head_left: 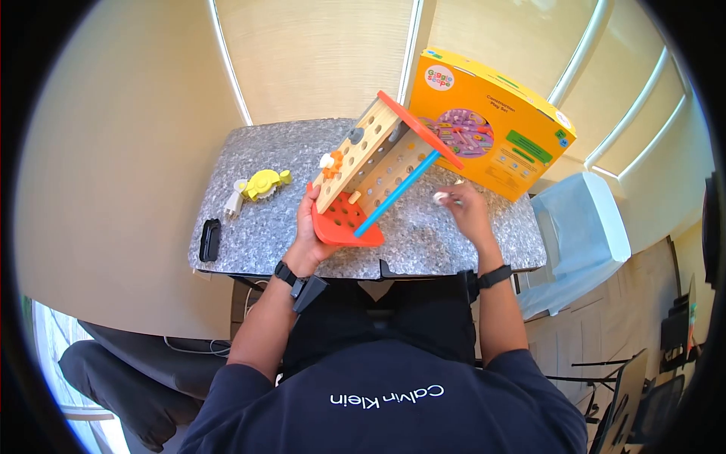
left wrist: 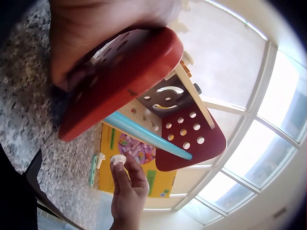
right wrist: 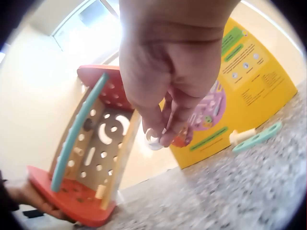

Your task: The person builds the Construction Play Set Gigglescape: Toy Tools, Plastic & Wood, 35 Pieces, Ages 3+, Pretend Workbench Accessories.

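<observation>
Right hand [right wrist: 170,72] pinches white piece [right wrist: 153,143] – green strip [right wrist: 258,138] nearby (wrist views only).

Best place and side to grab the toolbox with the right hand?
I'd grip the middle of the toolbox's blue rod, from the person's right: it is slim, straight, bare of fingers and faces the right hand. That hand should first set down its white piece; the left hand holds the lower red panel.
</observation>
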Motion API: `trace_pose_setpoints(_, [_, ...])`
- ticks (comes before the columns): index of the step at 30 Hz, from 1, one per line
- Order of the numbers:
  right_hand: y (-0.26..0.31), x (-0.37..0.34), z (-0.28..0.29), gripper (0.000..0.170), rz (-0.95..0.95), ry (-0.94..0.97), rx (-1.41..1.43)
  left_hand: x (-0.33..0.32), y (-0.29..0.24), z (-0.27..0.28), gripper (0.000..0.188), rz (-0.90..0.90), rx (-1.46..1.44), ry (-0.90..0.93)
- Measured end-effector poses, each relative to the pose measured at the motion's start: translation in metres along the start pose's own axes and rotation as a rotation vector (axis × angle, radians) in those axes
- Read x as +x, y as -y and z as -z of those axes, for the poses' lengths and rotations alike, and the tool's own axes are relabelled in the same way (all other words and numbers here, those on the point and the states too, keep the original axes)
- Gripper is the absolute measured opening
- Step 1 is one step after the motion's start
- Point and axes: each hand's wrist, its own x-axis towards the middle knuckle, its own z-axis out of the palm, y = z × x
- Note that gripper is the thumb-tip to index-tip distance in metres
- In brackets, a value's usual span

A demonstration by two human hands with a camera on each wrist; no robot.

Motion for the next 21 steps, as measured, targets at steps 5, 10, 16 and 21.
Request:
trace_pose_setpoints(5, [0.042, -0.012, -0.054, 0.027, -0.055, 0.146, 0.336, -0.003, 0.000, 0.000, 0.068, 0.017, -0.011, 0.002])
trace_pose_setpoints(10, [0.065, 0.005, -0.084, 0.018, 0.101, 0.155, 0.189, -0.004, 0.002, -0.001, 0.070, 0.019, -0.005, 0.041])
trace_pose_setpoints(16, [0.073, 0.022, -0.098, 0.019, 0.453, 0.069, -0.203, 0.005, 0.001, 0.011, 0.068, -0.011, -0.024, 0.058])
trace_pose_setpoints(21, [0.069, 0.033, -0.108, 0.019, 0.488, 0.120, -0.473, 0.000, -0.001, 0.006, 0.067, 0.020, -0.060, 0.046])
